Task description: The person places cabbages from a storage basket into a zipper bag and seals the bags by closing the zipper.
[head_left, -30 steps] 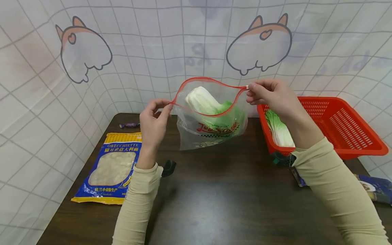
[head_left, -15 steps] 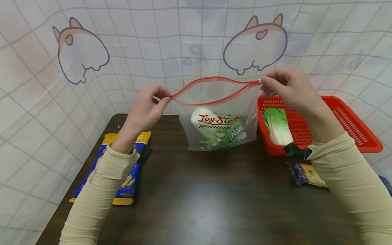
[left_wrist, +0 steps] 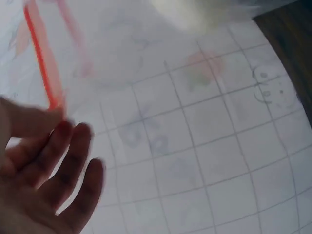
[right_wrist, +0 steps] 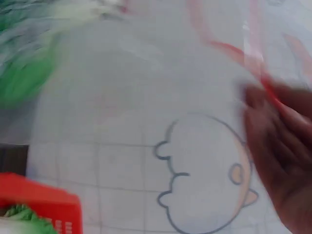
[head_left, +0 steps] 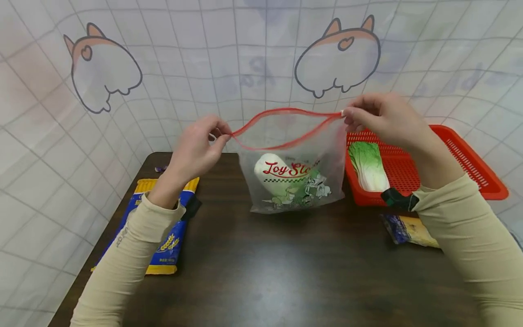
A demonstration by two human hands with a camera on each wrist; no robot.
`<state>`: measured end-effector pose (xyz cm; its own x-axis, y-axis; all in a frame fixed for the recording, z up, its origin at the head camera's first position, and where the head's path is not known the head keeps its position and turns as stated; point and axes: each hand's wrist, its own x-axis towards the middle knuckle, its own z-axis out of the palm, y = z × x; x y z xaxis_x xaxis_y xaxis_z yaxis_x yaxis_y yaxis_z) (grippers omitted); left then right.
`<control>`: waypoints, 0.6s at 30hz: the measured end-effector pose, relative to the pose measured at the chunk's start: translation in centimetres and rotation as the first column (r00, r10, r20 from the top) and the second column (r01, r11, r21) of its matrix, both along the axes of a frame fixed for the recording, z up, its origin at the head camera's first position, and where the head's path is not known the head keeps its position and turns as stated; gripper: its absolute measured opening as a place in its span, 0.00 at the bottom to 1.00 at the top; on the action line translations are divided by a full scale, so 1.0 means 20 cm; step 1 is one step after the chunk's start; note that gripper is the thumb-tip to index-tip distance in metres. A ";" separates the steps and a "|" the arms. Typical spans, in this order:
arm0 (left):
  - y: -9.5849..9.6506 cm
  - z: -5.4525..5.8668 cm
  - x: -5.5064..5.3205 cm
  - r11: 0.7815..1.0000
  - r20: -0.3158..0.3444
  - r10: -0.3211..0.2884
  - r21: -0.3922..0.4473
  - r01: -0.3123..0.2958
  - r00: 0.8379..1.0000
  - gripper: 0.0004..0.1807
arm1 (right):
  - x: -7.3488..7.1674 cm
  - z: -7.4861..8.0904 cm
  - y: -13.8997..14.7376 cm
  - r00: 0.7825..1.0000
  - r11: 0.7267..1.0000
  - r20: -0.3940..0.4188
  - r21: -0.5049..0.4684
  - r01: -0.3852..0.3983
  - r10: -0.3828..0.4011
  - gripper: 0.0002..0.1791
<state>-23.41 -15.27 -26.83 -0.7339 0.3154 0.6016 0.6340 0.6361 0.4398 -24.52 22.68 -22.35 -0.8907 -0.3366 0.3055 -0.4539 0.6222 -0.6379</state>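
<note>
A translucent zip bag [head_left: 253, 195] with a red rim and "Toy Story" print hangs between my hands over the back of the table. Inside it lies a napa cabbage [head_left: 269, 175], its white end to the left, seen through the plastic. My left hand [head_left: 200, 147] pinches the left corner of the rim between thumb and fingertips. At the right corner, by the white slider, my right hand [head_left: 388, 118] pinches the rim. The bag's mouth gapes between them. In the left wrist view, the red zip strip [left_wrist: 44, 63] runs down to the thumb.
A red plastic basket [head_left: 486, 177] stands at the back right with another napa cabbage [head_left: 369, 168] in it. A yellow and purple packet [head_left: 408, 230] lies in front. Under my left forearm is a blue and yellow pasta bag [head_left: 169, 250]; a small purple wrapped item [head_left: 160, 169] sits behind.
My hands have spread apart, drawing the bag's rim wider and flatter. The cabbage has settled lower in the bag. Most recently the bag has dipped slightly toward the table.
</note>
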 end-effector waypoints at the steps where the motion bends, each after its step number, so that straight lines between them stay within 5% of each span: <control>1: 0.00 0.00 0.00 0.999 -0.013 0.009 0.034 -0.009 1.000 0.02 | 0.00 0.00 0.01 1.000 1.000 0.014 0.023 -0.012 0.012 0.15; 4: 0.00 -0.02 0.00 0.994 -0.047 0.017 0.106 -0.012 0.999 0.02 | 0.00 -0.01 0.02 0.999 1.000 0.042 0.015 0.021 -0.021 0.16; 15: 0.01 -0.05 -0.01 0.995 -0.141 0.082 0.071 -0.073 0.987 0.02 | 0.01 0.02 0.04 0.995 0.996 0.093 0.079 0.041 -0.048 0.18; 18: 0.00 -0.04 -0.01 0.995 -0.109 0.045 0.093 -0.035 0.993 0.02 | 0.01 0.02 0.04 0.995 0.995 0.086 0.093 0.037 -0.045 0.18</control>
<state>-23.53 -15.25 -27.66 -0.6722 0.2273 0.7046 0.6567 0.6226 0.4256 -24.33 23.52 -21.91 -0.9263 -0.3224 0.1949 -0.3716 0.6966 -0.6137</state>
